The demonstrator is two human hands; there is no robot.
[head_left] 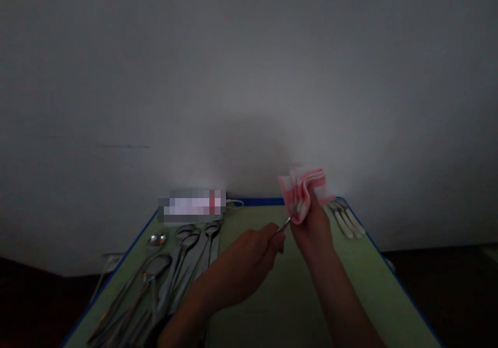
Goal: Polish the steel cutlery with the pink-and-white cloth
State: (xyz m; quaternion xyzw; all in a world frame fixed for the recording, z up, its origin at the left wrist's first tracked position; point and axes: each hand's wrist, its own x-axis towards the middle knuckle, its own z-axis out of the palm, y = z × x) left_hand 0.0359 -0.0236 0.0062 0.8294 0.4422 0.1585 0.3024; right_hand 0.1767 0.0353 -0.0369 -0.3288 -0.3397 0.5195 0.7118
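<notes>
My left hand (261,249) is closed around the handle of a slim metal fork (285,225), which points up and to the right. The fork's head runs into the cloth and is blurred and partly covered, so its tines are not clear. My right hand (314,227) grips a bunched pink-and-white cloth (299,192), with folds pressed around the fork's head. Both hands are above the middle and right of the green tabletop (268,306).
On the left lie several spoons (190,240), a ladle (156,240) and other metal utensils. Behind them is a blurred-out box-like object (194,206) with a white cable (236,203). Three forks with pale handles (352,224) lie at the right. A grey wall (249,78) rises behind the blue-edged table.
</notes>
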